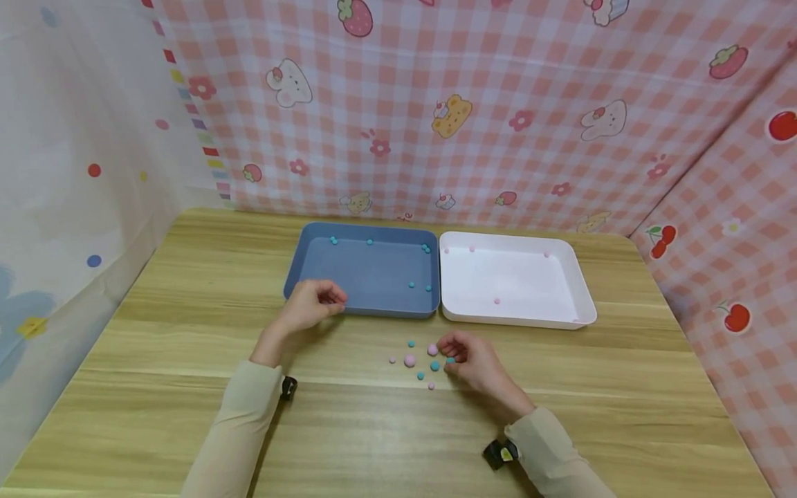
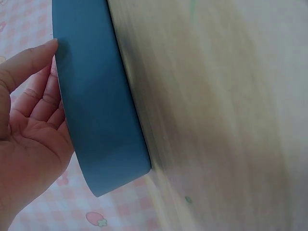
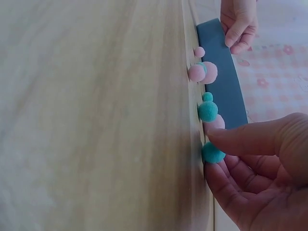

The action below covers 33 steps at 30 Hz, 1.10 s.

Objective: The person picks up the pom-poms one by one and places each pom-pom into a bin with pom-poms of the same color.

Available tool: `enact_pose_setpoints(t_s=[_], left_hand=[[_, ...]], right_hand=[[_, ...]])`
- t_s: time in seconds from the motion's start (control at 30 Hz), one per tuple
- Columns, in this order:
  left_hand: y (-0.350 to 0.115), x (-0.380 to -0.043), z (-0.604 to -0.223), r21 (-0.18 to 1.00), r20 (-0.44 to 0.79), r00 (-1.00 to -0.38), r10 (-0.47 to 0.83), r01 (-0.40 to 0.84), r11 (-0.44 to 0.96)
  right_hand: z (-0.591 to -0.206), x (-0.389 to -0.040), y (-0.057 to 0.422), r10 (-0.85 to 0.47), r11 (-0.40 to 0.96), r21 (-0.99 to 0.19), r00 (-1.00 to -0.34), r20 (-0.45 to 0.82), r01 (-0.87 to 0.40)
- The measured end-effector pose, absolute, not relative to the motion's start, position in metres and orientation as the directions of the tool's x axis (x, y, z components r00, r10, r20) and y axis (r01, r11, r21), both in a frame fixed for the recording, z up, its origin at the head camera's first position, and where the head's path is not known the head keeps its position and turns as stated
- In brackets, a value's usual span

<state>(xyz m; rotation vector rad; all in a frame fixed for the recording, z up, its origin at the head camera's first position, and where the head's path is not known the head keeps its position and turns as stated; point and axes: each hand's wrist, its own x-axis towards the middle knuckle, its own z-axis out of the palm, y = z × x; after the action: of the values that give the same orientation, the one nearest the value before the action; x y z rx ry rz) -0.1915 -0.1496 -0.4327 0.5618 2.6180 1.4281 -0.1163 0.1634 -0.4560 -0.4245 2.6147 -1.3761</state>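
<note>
My left hand [image 1: 311, 303] is at the near rim of the blue-grey tray [image 1: 367, 312], fingers loosely bent over it. In the left wrist view, the thumb tip lies at the rim and the other fingers are partly hidden behind the tray wall [image 2: 96, 106]. With thumb and fingertips around a teal pom-pom [image 3: 213, 153], my right hand [image 1: 476, 360] is low at the table. Beside it lies a loose group of pom-poms, including a large pink pom-pom [image 1: 409, 361], a teal pom-pom [image 1: 434, 366] and a small pink pom-pom [image 1: 432, 386].
Several small teal pom-poms [image 1: 370, 242] lie in the blue-grey tray. The white tray [image 1: 517, 321] stands right beside it, with several small pink pom-poms [image 1: 497, 301] inside. Behind the wooden table [image 1: 349, 443] hangs a pink checked curtain [image 1: 398, 90].
</note>
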Motion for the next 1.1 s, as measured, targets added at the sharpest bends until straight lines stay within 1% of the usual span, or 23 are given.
enact_pose_setpoints(t_s=[0.33, 0.6, 1.1], left_hand=[[-0.15, -0.192, -0.433, 0.825, 0.084, -0.927, 0.366, 0.27, 0.496], [-0.151, -0.192, -0.433, 0.82, 0.083, -0.926, 0.369, 0.274, 0.503], [-0.153, -0.193, -0.434, 0.825, 0.077, -0.923, 0.378, 0.272, 0.496]], right_hand=[[-0.456, -0.117, 0.164, -0.317, 0.545, -0.819, -0.948, -0.003, -0.18], [-0.449, -0.115, 0.162, -0.232, 0.542, -0.831, -0.973, -0.001, -0.128], [-0.427, -0.132, 0.158, -0.144, 0.442, -0.88, -0.982, 0.121, -0.173]])
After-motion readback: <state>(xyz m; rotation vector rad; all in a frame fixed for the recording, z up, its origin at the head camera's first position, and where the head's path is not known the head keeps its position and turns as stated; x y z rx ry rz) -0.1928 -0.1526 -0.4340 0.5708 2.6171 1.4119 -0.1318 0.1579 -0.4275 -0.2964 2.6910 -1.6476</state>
